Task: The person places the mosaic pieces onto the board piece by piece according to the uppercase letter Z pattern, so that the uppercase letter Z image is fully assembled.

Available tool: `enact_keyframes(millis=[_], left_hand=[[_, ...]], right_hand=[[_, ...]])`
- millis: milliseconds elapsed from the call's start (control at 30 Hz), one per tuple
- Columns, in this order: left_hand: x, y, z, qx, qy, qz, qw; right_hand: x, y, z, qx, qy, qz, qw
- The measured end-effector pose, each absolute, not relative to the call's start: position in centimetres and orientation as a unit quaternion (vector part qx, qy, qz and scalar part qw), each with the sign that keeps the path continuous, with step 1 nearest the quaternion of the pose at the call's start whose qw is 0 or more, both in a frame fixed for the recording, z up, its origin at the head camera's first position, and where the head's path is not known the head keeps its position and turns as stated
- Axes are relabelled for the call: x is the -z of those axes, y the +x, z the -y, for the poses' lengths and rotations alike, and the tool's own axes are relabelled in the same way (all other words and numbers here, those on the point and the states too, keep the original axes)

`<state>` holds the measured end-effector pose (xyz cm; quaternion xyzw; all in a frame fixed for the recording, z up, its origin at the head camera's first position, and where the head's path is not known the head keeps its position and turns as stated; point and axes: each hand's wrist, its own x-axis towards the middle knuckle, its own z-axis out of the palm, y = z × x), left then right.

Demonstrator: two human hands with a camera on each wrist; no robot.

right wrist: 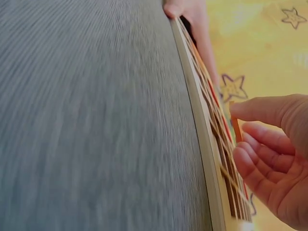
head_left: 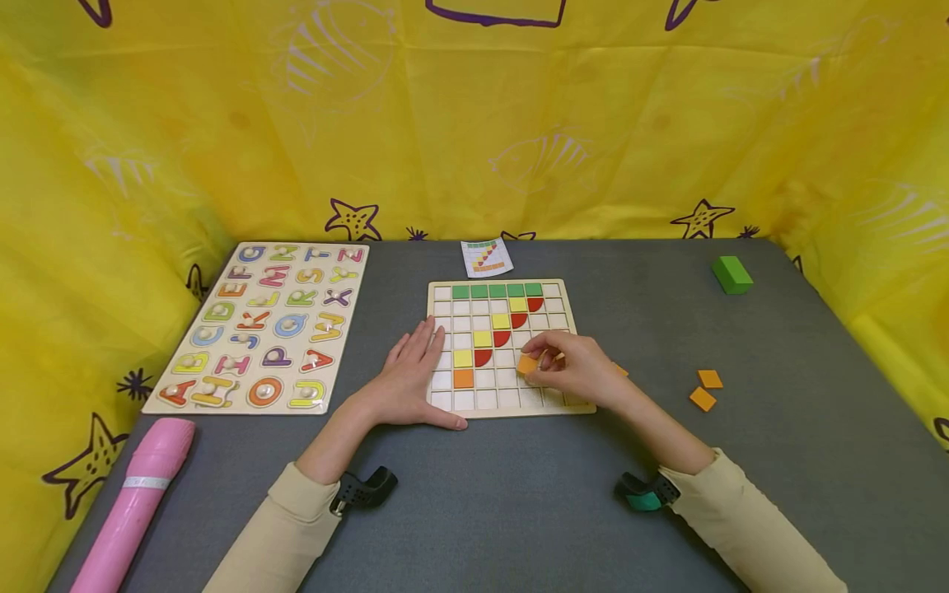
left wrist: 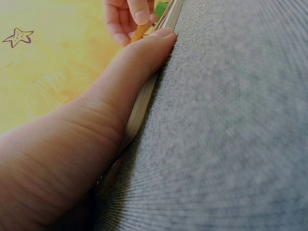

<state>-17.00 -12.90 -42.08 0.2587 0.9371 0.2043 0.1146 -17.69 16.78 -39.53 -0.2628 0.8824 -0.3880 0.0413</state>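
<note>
A wooden grid board [head_left: 445, 403] lies on the table with green squares [head_left: 497, 291] along its top row. Yellow squares [head_left: 483, 338] and red quarter-circle tiles [head_left: 501, 338] step diagonally down to the left, above one orange square [head_left: 463, 379]. My right hand [head_left: 574, 366] pinches an orange square tile [head_left: 527, 365] between thumb and fingers over the board; the right wrist view shows the tile [right wrist: 236, 126] edge-on. My left hand [head_left: 408, 375] rests along the board's left side with fingers spread, and its thumb [left wrist: 144, 53] lies by the front edge.
Two loose orange tiles [head_left: 703, 389] lie right of the board, and another shows partly behind my right hand. A pattern card [head_left: 487, 259] sits behind the board. An alphabet puzzle [head_left: 259, 329] and pink tube [head_left: 141, 502] are at left, a green block [head_left: 731, 275] at far right.
</note>
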Motion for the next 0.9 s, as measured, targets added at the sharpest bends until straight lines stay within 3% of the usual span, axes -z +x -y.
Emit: enact_keyframes(millis=[400,900], left_hand=[[42.2,-17.0,12.9,-0.21,0.26,-0.936,0.111],[42.0,-16.8,12.8,-0.208,0.268,-0.936,0.097]], right_hand=[[40.0,-17.7,-13.2,0.381,-0.305,-0.87,0.071],[40.4,-17.6,-12.0,0.386,-0.325,-0.862,0.044]])
